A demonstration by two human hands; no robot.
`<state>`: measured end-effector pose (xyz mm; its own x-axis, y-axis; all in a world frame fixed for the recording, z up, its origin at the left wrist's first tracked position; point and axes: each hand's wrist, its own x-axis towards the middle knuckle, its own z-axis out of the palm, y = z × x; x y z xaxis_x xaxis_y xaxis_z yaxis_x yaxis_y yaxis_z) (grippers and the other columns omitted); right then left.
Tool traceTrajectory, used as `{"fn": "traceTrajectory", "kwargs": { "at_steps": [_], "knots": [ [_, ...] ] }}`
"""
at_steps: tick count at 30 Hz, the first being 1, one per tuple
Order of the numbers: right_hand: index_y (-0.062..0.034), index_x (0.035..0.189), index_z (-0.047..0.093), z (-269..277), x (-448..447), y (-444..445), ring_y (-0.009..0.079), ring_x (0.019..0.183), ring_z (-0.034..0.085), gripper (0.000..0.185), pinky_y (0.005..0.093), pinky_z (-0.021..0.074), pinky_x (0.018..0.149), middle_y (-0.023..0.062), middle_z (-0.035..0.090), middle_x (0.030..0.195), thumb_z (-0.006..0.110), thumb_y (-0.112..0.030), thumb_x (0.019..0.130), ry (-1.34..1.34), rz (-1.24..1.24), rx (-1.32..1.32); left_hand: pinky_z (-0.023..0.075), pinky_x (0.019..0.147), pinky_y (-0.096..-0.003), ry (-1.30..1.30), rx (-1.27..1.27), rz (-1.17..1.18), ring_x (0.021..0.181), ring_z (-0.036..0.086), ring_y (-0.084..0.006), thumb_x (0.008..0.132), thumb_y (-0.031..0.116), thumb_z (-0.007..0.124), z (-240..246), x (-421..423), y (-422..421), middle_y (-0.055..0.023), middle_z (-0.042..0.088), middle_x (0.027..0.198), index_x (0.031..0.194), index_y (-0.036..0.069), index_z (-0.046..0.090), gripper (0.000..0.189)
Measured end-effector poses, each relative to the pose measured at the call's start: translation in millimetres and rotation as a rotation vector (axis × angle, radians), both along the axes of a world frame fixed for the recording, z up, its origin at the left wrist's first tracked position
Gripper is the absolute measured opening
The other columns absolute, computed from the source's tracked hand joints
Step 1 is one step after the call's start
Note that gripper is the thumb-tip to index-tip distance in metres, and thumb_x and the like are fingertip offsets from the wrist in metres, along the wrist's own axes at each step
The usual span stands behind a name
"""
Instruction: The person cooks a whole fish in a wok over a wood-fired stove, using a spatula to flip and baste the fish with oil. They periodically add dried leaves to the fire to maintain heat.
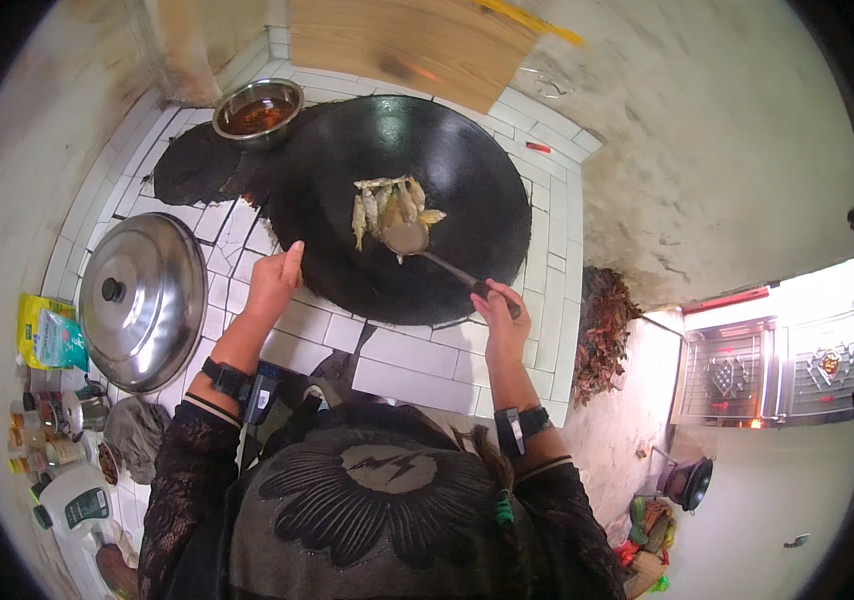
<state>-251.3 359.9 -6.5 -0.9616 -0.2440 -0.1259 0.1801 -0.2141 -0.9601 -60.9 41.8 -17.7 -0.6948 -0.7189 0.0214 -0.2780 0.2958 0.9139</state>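
A large black wok (pixel 464 187) is set into a white-tiled stove top. Several small whole fish (pixel 389 204) lie together near its middle. My right hand (pixel 505 322), over the near right part of the rim, grips the dark handle of a metal ladle (pixel 406 238). The ladle's round head rests against the near side of the fish. My left hand (pixel 274 281) is beside the wok's left rim, its fingers curled and one digit pointing up. Nothing shows in it, and I cannot tell whether it touches the rim.
A metal bowl of reddish-brown liquid (pixel 260 112) stands behind left. A domed metal lid (pixel 145 300) lies left, beside yellow and teal packets (pixel 51 334). Seasoning jars (pixel 40 431) and a white jug (pixel 74 499) are nearer me. A wooden board (pixel 404 49) stands behind the wok; dry leaves (pixel 603 337) lie right.
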Motion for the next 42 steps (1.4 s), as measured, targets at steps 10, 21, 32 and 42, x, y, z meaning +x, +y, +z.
{"fn": "traceTrajectory", "kwargs": {
  "at_steps": [10, 21, 32, 42],
  "knots": [
    [0.0076, 0.109, 0.058, 41.0, -6.5, 18.1, 0.0268, 0.082, 0.069, 0.028, 0.0339, 0.0599, 0.077, 0.0191, 0.064, 0.109, 0.064, -0.014, 0.093, 0.022, -0.111, -0.035, 0.0371, 0.049, -0.0323, 0.031, -0.001, -0.049, 0.048, 0.043, -0.0119, 0.103, 0.039, 0.049, -11.9, -14.1, 6.7, -0.0023, 0.046, 0.05, 0.055, 0.002, 0.05, 0.061],
    [0.0062, 0.099, 0.062, 85.6, -36.3, -34.2, 0.0267, 0.066, 0.07, 0.045, 0.0292, 0.0585, 0.056, 0.0181, 0.067, 0.092, 0.067, -0.038, 0.091, -0.054, 0.058, 0.261, 0.0431, 0.055, -0.0351, 0.025, 0.019, 0.003, 0.049, 0.049, -0.018, 0.102, 0.045, 0.047, -0.8, 10.0, 1.3, -0.008, 0.051, 0.05, 0.055, -0.001, 0.056, 0.066],
    [0.0089, 0.093, 0.064, 79.9, -38.0, -66.7, 0.0248, 0.06, 0.07, 0.046, 0.0282, 0.0571, 0.049, 0.0173, 0.068, 0.083, 0.069, -0.037, 0.091, 0.007, 0.096, 0.379, 0.0407, 0.052, -0.0328, -0.019, -0.025, 0.052, 0.049, 0.046, -0.0145, 0.103, 0.041, 0.047, 1.2, 30.5, -12.9, -0.004, 0.049, 0.049, 0.055, 0.001, 0.055, 0.063],
    [0.011, 0.096, 0.062, 57.6, -11.6, -56.4, 0.025, 0.062, 0.07, 0.045, 0.0284, 0.0575, 0.051, 0.0175, 0.069, 0.087, 0.069, -0.033, 0.091, -0.048, 0.016, 0.294, 0.0446, 0.055, -0.0365, -0.051, 0.001, 0.051, 0.047, 0.052, -0.0214, 0.101, 0.048, 0.047, -3.1, 21.9, -19.4, -0.0095, 0.052, 0.048, 0.055, 0.0, 0.059, 0.068]
  ]
}}
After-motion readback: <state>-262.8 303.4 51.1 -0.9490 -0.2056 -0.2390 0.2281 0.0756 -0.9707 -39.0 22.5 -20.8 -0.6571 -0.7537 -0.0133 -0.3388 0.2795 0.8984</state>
